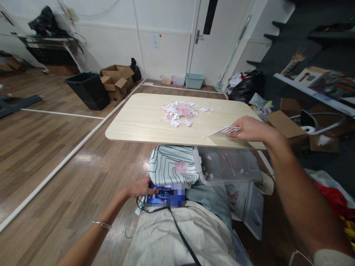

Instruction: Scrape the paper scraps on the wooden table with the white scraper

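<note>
Apparently, scraps heaped on the worktop are being gathered: a white scraper is gripped by the right hand, a phone by the left hand. For sweeping, the scraper's edge should be kept flat.

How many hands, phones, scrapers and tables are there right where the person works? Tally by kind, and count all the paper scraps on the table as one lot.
Hands: 2 (left hand, right hand)
Phone: 1, touched by the left hand
White scraper: 1, in the right hand
Table: 1
Paper scraps: 1 lot
Total: 6
</note>
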`<state>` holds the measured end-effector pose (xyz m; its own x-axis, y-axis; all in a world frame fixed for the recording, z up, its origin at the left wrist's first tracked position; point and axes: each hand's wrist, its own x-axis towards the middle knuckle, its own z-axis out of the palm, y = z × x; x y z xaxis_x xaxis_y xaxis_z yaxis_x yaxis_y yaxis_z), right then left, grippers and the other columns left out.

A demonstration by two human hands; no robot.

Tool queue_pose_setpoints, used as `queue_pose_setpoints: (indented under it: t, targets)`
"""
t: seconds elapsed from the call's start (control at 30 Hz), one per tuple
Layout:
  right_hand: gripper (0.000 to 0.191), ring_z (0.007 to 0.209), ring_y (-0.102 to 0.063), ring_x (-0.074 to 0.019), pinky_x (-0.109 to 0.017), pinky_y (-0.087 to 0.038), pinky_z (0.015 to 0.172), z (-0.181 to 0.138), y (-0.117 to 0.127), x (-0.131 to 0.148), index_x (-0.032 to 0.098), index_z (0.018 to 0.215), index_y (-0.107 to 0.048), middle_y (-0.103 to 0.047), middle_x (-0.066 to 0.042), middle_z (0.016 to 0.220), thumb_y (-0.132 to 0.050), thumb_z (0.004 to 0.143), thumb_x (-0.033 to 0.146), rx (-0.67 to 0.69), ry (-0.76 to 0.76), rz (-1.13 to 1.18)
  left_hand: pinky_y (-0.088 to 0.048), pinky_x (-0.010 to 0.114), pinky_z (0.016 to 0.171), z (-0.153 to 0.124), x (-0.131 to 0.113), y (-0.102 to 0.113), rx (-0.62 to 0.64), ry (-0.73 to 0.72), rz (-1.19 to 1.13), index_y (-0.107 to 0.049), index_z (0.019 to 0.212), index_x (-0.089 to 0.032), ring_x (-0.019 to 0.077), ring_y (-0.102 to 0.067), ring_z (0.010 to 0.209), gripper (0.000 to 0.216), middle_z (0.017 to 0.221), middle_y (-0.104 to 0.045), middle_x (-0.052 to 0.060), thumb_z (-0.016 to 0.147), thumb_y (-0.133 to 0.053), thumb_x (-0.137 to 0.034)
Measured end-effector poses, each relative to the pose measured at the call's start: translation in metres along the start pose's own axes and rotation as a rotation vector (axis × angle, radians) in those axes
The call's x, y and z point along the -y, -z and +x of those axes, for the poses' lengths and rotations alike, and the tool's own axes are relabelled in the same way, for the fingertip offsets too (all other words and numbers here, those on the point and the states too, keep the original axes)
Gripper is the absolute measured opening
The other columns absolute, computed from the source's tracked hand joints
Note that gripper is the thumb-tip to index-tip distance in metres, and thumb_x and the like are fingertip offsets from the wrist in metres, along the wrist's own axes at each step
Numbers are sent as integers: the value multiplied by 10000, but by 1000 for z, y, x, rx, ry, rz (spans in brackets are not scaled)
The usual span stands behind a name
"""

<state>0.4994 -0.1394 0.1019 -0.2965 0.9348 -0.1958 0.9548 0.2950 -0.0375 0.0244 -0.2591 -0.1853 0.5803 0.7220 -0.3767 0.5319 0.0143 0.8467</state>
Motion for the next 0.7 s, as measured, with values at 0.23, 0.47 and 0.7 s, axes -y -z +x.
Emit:
queue_pose_setpoints:
  t: [0.23,0.47,0.7]
  targets:
    - [378,719,-631,-251,-384,-391,758,-1,1,3,244,637,-688,-643,-51,591,-785,958,418,14,-25,14,-587,480,1297,-6,-23,-3,-27,20,-72,-924,1389,-183,436,-767,1481,763,1495,-899,151,872,-866,-741]
    - [381,714,-574,-237,-393,-384,780,-2,1,6,243,628,-637,-594,-45,576,-737,971,376,27,-13,13,-577,533,1336,-5,-23,-4,-33,27,-121,-898,1497,-183,453,-783,1490,889,1560,-878,153,838,-943,-778]
    - [432,692,-570,-232,-384,-393,758,0,0,2,248,595,-626,-580,-33,563,-793,935,457,5,-14,32,-559,517,1356,-5,-15,-8,-79,55,-80,-882,1533,-164,466,-742,1556,912,1617,-851,157,834,-928,-748]
